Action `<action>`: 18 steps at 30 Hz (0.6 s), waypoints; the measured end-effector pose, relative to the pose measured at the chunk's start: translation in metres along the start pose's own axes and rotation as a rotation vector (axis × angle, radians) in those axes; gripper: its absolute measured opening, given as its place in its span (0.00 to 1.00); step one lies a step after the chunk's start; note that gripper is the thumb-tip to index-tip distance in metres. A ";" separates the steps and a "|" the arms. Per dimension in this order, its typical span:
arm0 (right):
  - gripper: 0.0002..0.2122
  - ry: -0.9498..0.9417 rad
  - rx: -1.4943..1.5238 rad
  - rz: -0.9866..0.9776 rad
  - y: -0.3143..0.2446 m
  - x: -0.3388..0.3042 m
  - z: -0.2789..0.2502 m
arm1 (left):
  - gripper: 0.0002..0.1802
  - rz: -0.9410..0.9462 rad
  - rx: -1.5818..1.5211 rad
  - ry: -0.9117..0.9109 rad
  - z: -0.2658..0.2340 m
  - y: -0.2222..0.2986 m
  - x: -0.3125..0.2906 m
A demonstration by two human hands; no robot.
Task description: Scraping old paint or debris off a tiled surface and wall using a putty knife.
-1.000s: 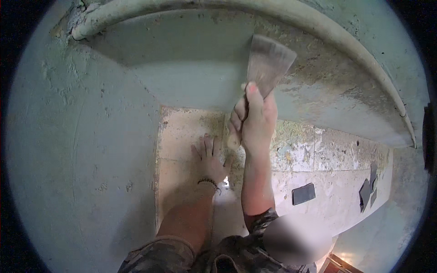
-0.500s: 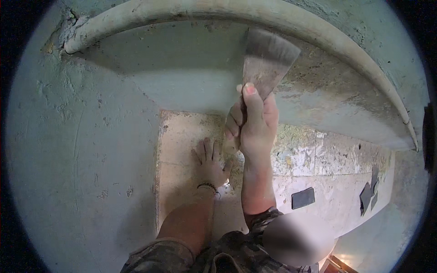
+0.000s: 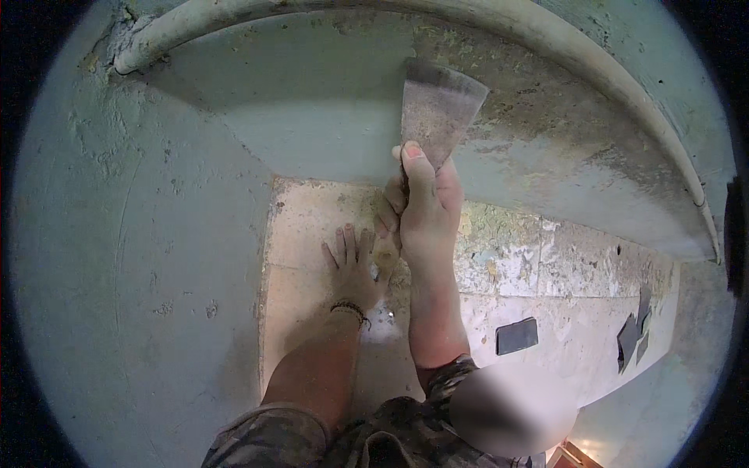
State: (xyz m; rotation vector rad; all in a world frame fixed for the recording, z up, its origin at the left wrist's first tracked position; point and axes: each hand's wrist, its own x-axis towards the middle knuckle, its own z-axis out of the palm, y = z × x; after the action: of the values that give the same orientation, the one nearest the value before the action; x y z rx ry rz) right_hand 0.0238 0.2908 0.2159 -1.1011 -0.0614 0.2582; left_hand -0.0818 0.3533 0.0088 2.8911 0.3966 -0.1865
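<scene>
My right hand [image 3: 427,209] grips a wide scraper [image 3: 441,117] by its handle, thumb laid along the dusty metal blade. The blade points away from me, over the pale green painted wall [image 3: 312,136], at the left end of a rough brown-grey bare patch [image 3: 538,101]. Whether its edge touches the wall I cannot tell. My left hand [image 3: 355,273], with a dark bracelet at the wrist, is spread with fingers apart on the tiled ledge [image 3: 300,226]. A small roundish yellowish end [image 3: 385,256] shows below my right fingers, probably the scraper's handle.
A thick painted pipe [image 3: 616,86] curves across the far side. A dark phone-like slab [image 3: 516,336] and dark flat broken pieces [image 3: 627,342] lie on the ledge at the right. Flaked paint and crumbs [image 3: 499,257] cover its far part. A green side wall [image 3: 156,257] rises at left.
The scraper and my right hand have come slightly back toward me and left. Bare wall now shows beyond the blade's edge. My left hand stays spread on the ledge.
</scene>
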 end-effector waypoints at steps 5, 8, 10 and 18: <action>0.11 0.071 0.011 -0.091 0.000 0.009 -0.012 | 0.48 0.011 -0.036 0.148 0.017 -0.005 0.002; 0.12 0.077 -0.255 -0.223 -0.010 0.018 -0.018 | 0.49 0.015 -0.060 0.112 0.015 0.004 -0.003; 0.14 0.090 -0.198 -0.152 -0.026 0.019 -0.001 | 0.49 -0.015 -0.002 0.051 0.012 0.003 -0.001; 0.13 0.068 0.021 0.010 -0.001 0.000 -0.017 | 0.47 0.009 0.027 0.064 0.004 0.002 0.000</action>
State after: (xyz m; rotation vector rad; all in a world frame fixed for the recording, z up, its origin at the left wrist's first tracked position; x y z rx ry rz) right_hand 0.0271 0.2758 0.2093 -1.0882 0.0071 0.2293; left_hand -0.0814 0.3508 0.0048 2.9306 0.3945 -0.0981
